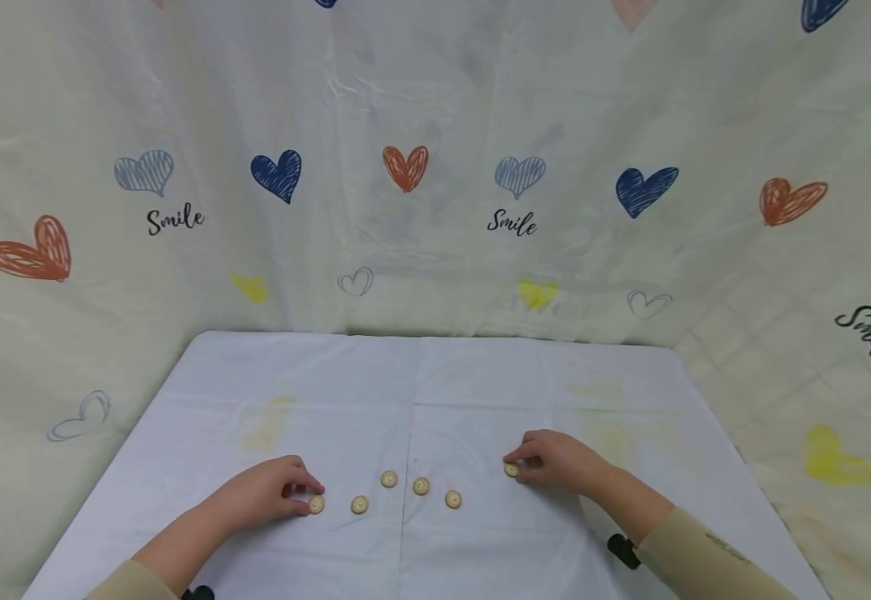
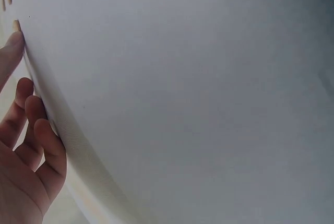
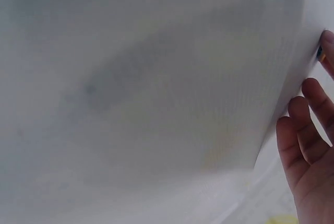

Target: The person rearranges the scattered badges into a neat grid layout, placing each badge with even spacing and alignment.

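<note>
Several round beige buttons lie in a loose row on a white cloth. At the left end of the row, my left hand (image 1: 258,498) pinches one beige button (image 1: 317,504) between thumb and finger. A sliver of that button (image 2: 16,25) shows past the thumb in the left wrist view. Farther right, my right hand (image 1: 561,462) holds another beige button (image 1: 511,470) at its fingertips, close over the cloth. In the right wrist view that button is mostly hidden by the fingers. Between the hands sit a button (image 1: 359,504) nearest the left hand and a button (image 1: 453,500) nearest the right.
Two more buttons, one farther back (image 1: 388,479) and one beside it (image 1: 421,486), lie mid-row. The white-covered table (image 1: 435,375) has fold creases and faint yellow stains. Behind and beside it hangs a pale curtain (image 1: 443,100) printed with hearts and lettering.
</note>
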A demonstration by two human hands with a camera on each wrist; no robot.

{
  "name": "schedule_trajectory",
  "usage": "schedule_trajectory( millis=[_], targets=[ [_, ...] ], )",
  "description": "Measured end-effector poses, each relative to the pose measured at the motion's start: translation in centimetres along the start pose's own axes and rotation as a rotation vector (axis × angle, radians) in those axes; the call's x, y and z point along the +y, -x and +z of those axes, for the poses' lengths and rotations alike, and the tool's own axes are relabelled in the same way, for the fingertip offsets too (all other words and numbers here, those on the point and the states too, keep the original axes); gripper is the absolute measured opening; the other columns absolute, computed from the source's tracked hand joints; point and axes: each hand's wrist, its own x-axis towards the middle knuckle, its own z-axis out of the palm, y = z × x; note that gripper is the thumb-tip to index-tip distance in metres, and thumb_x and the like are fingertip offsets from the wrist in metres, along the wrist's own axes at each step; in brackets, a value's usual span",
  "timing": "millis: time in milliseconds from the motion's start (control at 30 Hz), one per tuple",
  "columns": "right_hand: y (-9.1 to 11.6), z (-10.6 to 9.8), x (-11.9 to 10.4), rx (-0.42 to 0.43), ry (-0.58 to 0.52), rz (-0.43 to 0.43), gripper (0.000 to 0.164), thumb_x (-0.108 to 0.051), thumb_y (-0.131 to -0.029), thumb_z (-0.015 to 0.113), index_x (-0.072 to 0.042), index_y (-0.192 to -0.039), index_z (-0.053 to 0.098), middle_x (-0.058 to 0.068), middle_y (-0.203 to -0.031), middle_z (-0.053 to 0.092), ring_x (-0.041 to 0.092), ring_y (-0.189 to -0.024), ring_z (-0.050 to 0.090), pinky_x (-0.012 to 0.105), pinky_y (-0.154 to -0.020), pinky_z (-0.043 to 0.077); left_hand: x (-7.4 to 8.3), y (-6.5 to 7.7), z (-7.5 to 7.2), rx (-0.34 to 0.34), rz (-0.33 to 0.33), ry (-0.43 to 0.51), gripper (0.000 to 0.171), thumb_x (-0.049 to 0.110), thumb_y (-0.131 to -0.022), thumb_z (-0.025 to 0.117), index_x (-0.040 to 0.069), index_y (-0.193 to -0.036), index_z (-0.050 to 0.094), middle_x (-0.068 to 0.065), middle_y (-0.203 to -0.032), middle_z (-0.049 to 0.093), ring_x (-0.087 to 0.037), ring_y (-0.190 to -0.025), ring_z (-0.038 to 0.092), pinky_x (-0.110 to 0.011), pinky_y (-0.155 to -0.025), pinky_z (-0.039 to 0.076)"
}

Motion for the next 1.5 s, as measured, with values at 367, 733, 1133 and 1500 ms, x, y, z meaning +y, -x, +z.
schedule_trajectory(
  millis=[367,733,1133,1500],
  targets=[
    [-0.6,-0.1,-0.4,-0.046,-0.052,0.101,0.019,-0.023,-0.085,0.08,-0.022,-0.103,0.078,-0.016,-0.08,0.054,0.004,-0.076,0.049,0.027,-0.07,0.045,-0.5,0.1,0.0,-0.005,0.018,0.006,0.022,0.033,-0.085,0.078,0.03,-0.106,0.077,0.02,-0.091,0.055,0.001,-0.073,0.047,-0.023,-0.066,0.043],
    [-0.8,-0.1,0.1,-0.027,-0.091,0.079,0.02,-0.025,-0.083,0.081,-0.023,-0.103,0.077,-0.016,-0.08,0.054,0.003,-0.076,0.05,0.027,-0.069,0.045,-0.2,0.2,0.0,0.003,0.046,-0.012,0.023,0.031,-0.085,0.078,0.029,-0.108,0.078,0.018,-0.094,0.055,0.001,-0.076,0.048,-0.024,-0.069,0.044],
    [-2.3,-0.6,-0.1,-0.009,-0.117,0.053,0.023,-0.026,-0.086,0.078,-0.023,-0.109,0.076,-0.017,-0.083,0.056,0.004,-0.077,0.051,0.028,-0.07,0.047,-0.2,0.2,0.1,-0.009,0.026,-0.038,0.022,0.029,-0.085,0.079,0.028,-0.107,0.078,0.019,-0.094,0.053,0.001,-0.075,0.047,-0.024,-0.068,0.044],
    [-6.6,-1.0,-1.7,-0.015,-0.164,0.142,0.022,-0.024,-0.087,0.078,-0.024,-0.109,0.076,-0.011,-0.081,0.058,0.01,-0.077,0.053,0.029,-0.071,0.046,-0.4,0.0,0.3,-0.018,0.022,-0.025,0.025,0.03,-0.083,0.08,0.028,-0.108,0.078,0.019,-0.092,0.053,0.001,-0.074,0.046,-0.024,-0.066,0.043]
  ],
)
